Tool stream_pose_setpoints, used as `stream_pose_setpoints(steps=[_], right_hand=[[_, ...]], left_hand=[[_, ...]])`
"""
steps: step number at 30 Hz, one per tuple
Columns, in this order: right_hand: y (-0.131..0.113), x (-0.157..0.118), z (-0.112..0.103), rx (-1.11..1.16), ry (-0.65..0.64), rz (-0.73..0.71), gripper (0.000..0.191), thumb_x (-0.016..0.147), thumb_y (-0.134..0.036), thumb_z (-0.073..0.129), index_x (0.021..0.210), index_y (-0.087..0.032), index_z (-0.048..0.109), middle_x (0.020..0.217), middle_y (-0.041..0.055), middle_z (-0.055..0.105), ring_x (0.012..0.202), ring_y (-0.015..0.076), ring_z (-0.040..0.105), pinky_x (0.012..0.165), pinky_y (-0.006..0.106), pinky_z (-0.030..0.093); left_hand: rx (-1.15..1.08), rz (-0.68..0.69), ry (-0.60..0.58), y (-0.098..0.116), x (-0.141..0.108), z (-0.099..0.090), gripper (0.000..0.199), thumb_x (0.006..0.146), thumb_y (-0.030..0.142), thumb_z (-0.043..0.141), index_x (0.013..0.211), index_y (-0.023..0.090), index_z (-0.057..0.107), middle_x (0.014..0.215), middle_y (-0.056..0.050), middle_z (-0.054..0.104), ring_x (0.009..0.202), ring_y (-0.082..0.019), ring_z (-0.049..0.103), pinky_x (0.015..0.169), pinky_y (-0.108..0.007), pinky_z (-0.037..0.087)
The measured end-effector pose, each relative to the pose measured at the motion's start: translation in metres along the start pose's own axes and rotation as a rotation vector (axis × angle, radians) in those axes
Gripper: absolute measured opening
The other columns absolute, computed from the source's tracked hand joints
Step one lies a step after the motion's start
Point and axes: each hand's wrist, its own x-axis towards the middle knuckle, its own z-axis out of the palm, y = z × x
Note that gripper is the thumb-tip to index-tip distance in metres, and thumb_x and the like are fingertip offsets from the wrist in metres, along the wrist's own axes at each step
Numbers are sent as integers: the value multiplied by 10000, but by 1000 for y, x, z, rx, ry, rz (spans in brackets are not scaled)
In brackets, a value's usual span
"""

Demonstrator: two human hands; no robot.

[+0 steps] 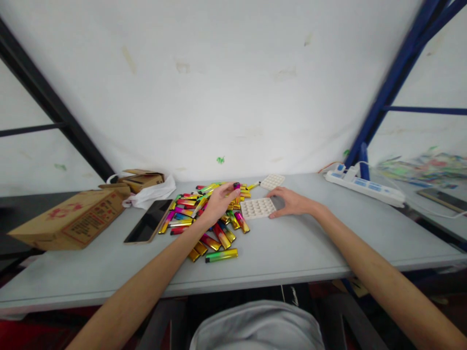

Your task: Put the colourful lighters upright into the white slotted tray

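Observation:
My left hand (220, 202) is closed around a shiny coloured tube (237, 186) whose dark end points up, above the pile's right side. Beneath and around it lies a loose pile of similar tubes (221, 236), metallic yellow, red, pink and green with black ends. With thumb and fingers curled, my right hand (288, 202) grips the right end of a white tray (255, 208) with rows of holes. The tray lies right beside the pile. Something grey shows between that hand and the tray; what it is cannot be made out.
Behind the right hand lies a second white holed tray (273, 182). A dark tablet (150, 221) rests left of the pile, near cardboard boxes (78, 216) and a white plastic bag (153, 192). A white power strip (365, 187) stands at the right by a blue frame (379, 97).

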Motion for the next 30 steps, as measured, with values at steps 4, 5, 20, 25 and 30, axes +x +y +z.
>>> stream_pose_setpoints(steps=[4,5,20,25,30], right_hand=[[-1,0,0,3,5,0,731,698,-652,836,1257,-209,677,1293,136,655,1206,356,606,1090,527,458],[-1,0,0,4,4,3,732,699,-651,836,1259,-207,676,1293,136,654,1206,355,606,1092,526,457],[-1,-1,1,6,8,7,725,714,-648,829,1265,-206,665,1291,142,646,1204,356,605,1090,532,457],[-3,-1,0,7,-5,20,717,731,-639,820,1272,-196,661,1295,148,650,1219,356,600,1096,519,454],[0,-1,1,-4,-6,8,730,732,-641,825,1281,-194,644,1308,147,636,1224,346,594,1098,514,455]], left_hand=[[68,4,-79,-8,3,-1,375,805,447,771,1034,153,723,1034,-102,783,986,-256,733,959,-404,565],[102,2,-85,-8,3,-2,375,811,437,771,1051,154,724,1039,-108,787,983,-261,741,956,-410,570],[638,108,-171,-1,6,-2,340,914,322,655,1226,192,694,988,-91,800,970,-288,738,958,-400,517],[715,281,-168,21,-5,-16,319,903,359,653,1178,201,686,1106,-99,741,1040,-273,678,966,-381,484],[801,296,-504,38,-21,-25,286,869,510,694,904,230,734,903,-57,704,872,-238,647,868,-347,464]])
